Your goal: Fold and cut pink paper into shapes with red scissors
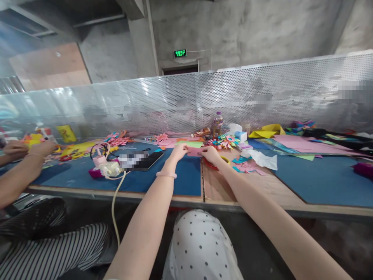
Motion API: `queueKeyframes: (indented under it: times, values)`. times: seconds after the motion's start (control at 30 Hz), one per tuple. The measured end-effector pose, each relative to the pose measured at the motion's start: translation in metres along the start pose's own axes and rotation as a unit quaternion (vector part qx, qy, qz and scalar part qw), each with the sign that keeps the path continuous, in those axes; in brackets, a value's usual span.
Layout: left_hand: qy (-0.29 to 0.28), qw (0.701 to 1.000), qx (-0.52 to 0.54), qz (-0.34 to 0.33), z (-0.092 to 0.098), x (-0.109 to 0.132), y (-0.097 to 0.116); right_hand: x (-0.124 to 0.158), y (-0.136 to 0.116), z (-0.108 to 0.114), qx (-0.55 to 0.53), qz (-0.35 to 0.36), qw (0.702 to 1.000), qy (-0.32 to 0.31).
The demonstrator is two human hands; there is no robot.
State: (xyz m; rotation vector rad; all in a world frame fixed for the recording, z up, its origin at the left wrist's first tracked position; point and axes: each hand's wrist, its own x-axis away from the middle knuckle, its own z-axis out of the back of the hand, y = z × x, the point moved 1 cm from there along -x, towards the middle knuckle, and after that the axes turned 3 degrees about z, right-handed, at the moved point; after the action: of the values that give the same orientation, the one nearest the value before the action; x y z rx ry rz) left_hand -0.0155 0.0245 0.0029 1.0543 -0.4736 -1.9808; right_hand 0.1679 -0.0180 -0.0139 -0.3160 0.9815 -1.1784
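Note:
A small pink piece of craft sheet (pixel 194 151) is stretched between my two hands above the table. My left hand (pixel 179 151), with a pale bangle on the wrist, pinches its left end. Its right end is pinched by the fingers of my right hand (pixel 210 154). Below my right hand lies a red ring-shaped thing, partly covered by the hand, with a bit of yellow (pixel 225 160) beside it. Colourful paper-like flowers (pixel 229 141) sit just behind. Pink and blue cut petals (pixel 246 166) lie to the right of my right wrist.
A phone-like black slab (pixel 150 161) and a power strip with plugs (pixel 106 167) lie on the blue mat to the left. A bottle (pixel 218 125) stands before the perforated metal panel (pixel 163 101). A co-worker's hands (pixel 42 148) work at far left. Pink sheets (pixel 309 144) lie right.

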Motion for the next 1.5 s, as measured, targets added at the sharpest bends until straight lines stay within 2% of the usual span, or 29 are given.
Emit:
queueKeyframes:
  times: [0.13,0.23,0.43,0.8,1.1,1.27,1.33,1.5]
  values:
    - [-0.009,1.0,-0.011,0.02,-0.003,0.0,-0.012,0.002,0.0,0.0,0.038,0.006,0.999,-0.012]
    - [-0.003,0.999,0.003,0.034,-0.005,-0.001,-0.019,0.002,0.001,-0.001,0.026,0.007,0.999,-0.018]
    - [-0.029,0.998,0.02,0.048,-0.01,-0.005,-0.025,0.002,0.003,-0.002,0.002,0.019,0.999,-0.026]
    - [-0.03,0.999,-0.013,0.029,-0.011,-0.006,-0.026,0.001,0.001,0.002,0.024,0.029,0.999,-0.034]
    - [-0.037,0.999,-0.031,0.025,-0.009,-0.003,-0.017,0.001,0.003,0.001,0.059,0.022,0.997,-0.045]
    - [-0.041,0.998,-0.05,0.025,-0.009,-0.003,-0.016,-0.001,0.007,0.002,-0.018,0.015,0.998,-0.051]
    - [-0.039,0.998,-0.052,0.026,-0.009,-0.003,-0.016,-0.002,0.011,0.006,-0.035,0.024,0.997,-0.061]
    - [-0.035,0.997,-0.063,0.028,-0.01,-0.003,-0.018,-0.004,0.016,0.015,0.008,0.094,0.993,-0.067]
